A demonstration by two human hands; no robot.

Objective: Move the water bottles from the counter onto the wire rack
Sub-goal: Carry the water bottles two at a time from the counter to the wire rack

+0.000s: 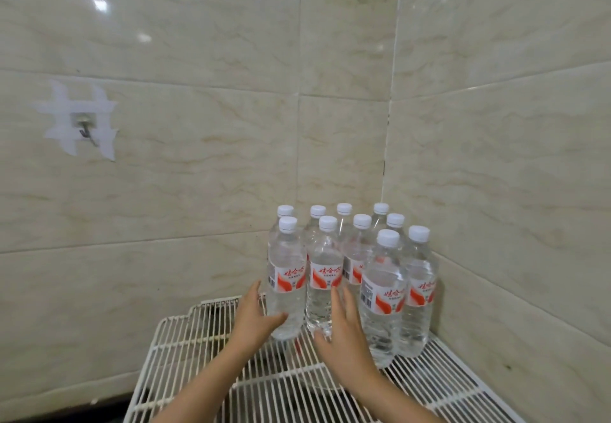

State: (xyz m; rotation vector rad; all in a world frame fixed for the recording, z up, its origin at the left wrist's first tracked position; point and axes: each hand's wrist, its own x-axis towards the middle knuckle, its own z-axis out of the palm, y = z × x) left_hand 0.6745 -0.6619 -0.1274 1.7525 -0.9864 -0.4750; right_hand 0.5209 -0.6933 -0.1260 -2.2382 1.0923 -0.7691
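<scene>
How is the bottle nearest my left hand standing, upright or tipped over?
Upright. The bottle by the left hand stands on the wire rack, with its white cap on top.

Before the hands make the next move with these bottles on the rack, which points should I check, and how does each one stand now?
1. Clear plastic water bottles with white caps upright on the white wire rack: ok, all ten stand.
2. Left hand touching the front-left bottle: ok, its thumb lies across the front.
3. Right hand at the neighbouring bottle: ok, it touches low on it.
4. Grip closed on a bottle: not ok, the fingers of both hands look straight.
5. Free rack space near the person: ok.
6. Bottles left on the counter: cannot tell, no counter in view.
</scene>
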